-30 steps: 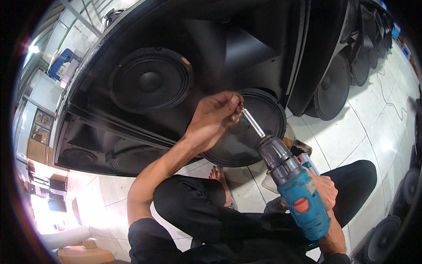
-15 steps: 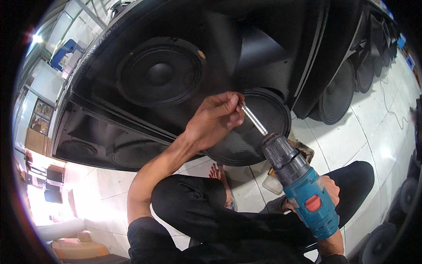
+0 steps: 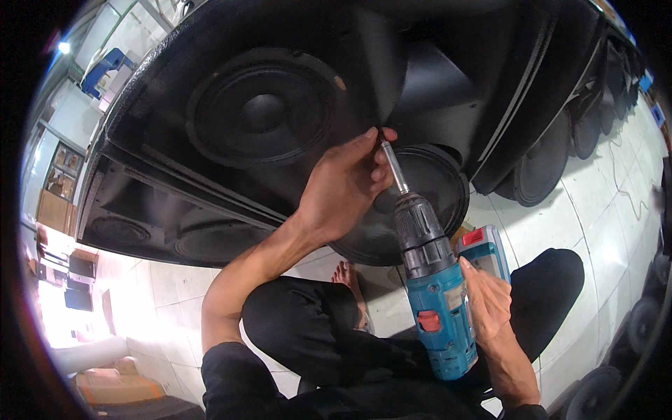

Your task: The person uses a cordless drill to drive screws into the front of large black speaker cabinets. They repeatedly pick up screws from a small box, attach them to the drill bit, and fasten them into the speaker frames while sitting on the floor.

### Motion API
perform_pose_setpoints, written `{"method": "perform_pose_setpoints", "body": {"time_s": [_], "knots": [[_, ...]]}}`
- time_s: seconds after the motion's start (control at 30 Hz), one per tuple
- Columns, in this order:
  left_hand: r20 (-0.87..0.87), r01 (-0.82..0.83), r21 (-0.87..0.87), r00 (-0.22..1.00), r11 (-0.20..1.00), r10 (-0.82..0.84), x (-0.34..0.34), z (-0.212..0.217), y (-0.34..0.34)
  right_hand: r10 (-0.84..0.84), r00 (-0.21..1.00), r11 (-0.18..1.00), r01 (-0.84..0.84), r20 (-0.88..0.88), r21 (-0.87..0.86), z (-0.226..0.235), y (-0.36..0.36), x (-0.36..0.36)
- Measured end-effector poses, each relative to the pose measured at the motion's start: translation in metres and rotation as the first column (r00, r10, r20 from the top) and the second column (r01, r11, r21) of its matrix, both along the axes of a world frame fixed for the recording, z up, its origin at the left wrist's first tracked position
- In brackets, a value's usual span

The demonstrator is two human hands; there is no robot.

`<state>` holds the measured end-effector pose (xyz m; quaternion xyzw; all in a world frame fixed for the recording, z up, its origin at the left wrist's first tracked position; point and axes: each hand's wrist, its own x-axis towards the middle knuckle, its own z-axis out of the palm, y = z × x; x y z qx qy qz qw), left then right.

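My right hand [image 3: 488, 301] is wrapped round the handle of a teal and black cordless drill [image 3: 442, 308]. From its chuck a long silver socket bit [image 3: 395, 168] points up and away, tilted a little left. At the tip of that bit, the thumb and fingers of my left hand [image 3: 339, 185] are pinched together on a small dark piece, too small to make out. Both hands are in front of a large black speaker cabinet [image 3: 164, 84]. One round speaker [image 3: 262, 115] sits in its panel; another round speaker [image 3: 444, 192] lies partly hidden behind my left hand and the drill.
More black round speakers [image 3: 542, 164] stand in a row at the right, with others [image 3: 644, 318] along the lower right rim. A thin cable [image 3: 626, 178] lies on the white tiled floor [image 3: 595, 259]. My bent knees are below the drill. Cardboard [image 3: 115, 388] lies at the lower left.
The drill has swung left and turned more upright, and its battery now shows beside my right hand. The bit's tip and my left hand have shifted slightly up.
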<state>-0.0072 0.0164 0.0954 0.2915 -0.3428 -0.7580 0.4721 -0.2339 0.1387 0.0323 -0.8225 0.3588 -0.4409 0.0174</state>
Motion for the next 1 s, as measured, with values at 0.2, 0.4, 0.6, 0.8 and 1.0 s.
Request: {"method": "perform_pose_setpoints", "body": {"time_s": [0.2, 0.4, 0.6, 0.8, 1.0], "knots": [[-0.007, -0.004, -0.015, 1.000, 1.000, 0.004, 0.003, 0.000, -0.006, -0.026, 0.999, 0.999, 0.027, -0.037, 0.023, 0.006, -0.004, 0.003], [-0.006, 0.000, -0.048, 1.000, 0.999, 0.000, 0.002, -0.004, -0.010, -0.075, 0.997, 0.973, 0.073, 0.003, 0.220, -0.003, 0.004, 0.005], [-0.007, 0.012, -0.077, 1.000, 0.997, -0.012, 0.004, -0.008, -0.009, -0.187, 0.969, 0.917, 0.231, -0.162, 0.325, 0.002, 0.015, 0.006], [0.237, 0.023, -0.017, 0.971, 1.000, -0.018, 0.005, -0.004, 0.003, -0.347, 0.890, 0.559, 0.449, -0.295, 0.697, 0.018, 0.018, 0.005], [0.336, 0.087, 0.014, 0.938, 0.996, -0.087, 0.007, -0.016, 0.004, -0.389, 0.914, 0.847, 0.403, -0.113, 0.347, -0.025, 0.031, -0.015]]}}
